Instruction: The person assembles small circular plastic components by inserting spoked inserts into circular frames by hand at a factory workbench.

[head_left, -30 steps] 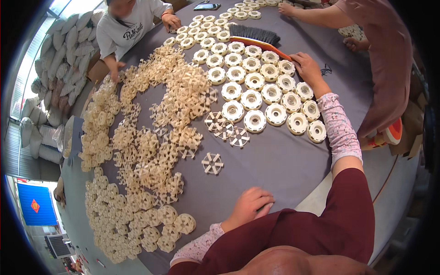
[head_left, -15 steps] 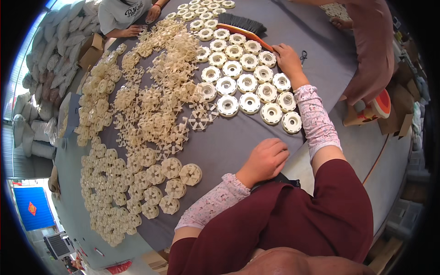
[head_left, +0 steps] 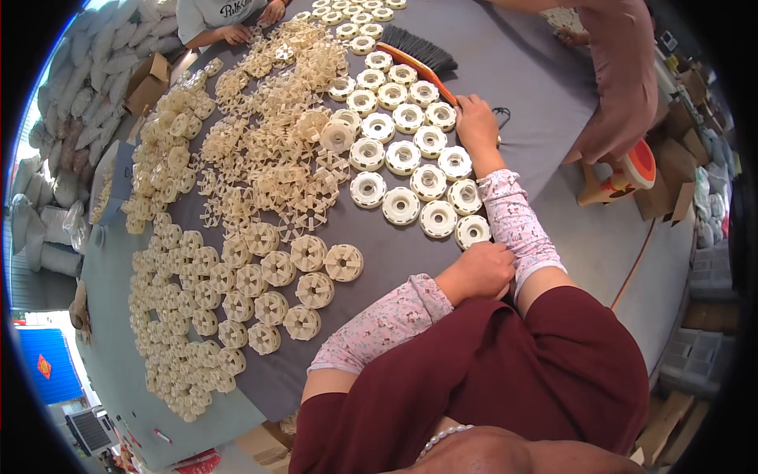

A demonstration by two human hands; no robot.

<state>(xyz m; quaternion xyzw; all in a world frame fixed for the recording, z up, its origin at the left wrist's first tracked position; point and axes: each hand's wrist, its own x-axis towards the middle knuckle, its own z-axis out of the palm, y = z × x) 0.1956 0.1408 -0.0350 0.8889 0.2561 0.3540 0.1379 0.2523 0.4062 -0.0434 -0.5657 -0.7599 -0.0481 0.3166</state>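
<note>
My right hand (head_left: 477, 125) is closed on the end of the orange handle of a black-bristled brush (head_left: 418, 49). The brush lies at a slant along the far right side of rows of cream round wheel-like parts (head_left: 403, 157), which have ringed centres. My left hand (head_left: 483, 268) is curled into a loose fist, against or very close to my right forearm's floral sleeve (head_left: 517, 217). Its fingertips are hidden, so whatever they may hold cannot be seen. Just beyond the left knuckles sits the nearest wheel part (head_left: 473, 231).
Loose spoked cream pieces (head_left: 272, 134) are heaped mid-table. Slotted round parts (head_left: 278, 268) spread at the near left. Two other people are at the far side: a grey shirt (head_left: 209, 17) at left, a brownish sleeve (head_left: 620, 87) at right. An orange-rimmed bucket (head_left: 624, 178) stands beyond the table edge.
My left hand has moved right, up to my right forearm, its fingers more tightly curled. The whole view has shifted. My right hand stays at the brush handle.
</note>
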